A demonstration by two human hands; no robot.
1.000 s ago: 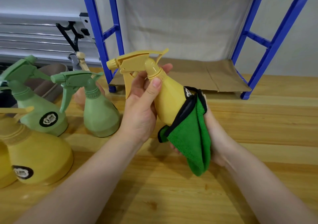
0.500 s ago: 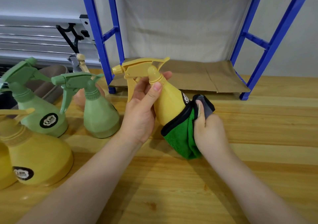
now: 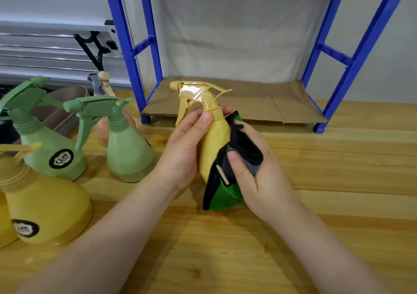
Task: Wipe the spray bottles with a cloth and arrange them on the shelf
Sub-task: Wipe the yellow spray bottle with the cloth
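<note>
Gripping yellow spray bottle [image 3: 214, 140] by neck, left hand [image 3: 182, 153] held it tilted above table [image 3: 338, 169]; right hand [image 3: 255, 172] clenched green cloth [image 3: 225, 194] against bottle's right side, near shelf [image 3: 259, 99].

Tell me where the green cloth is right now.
The green microfibre cloth is at centre, pressed by the right hand against the held yellow plastic spray bottle.
</note>
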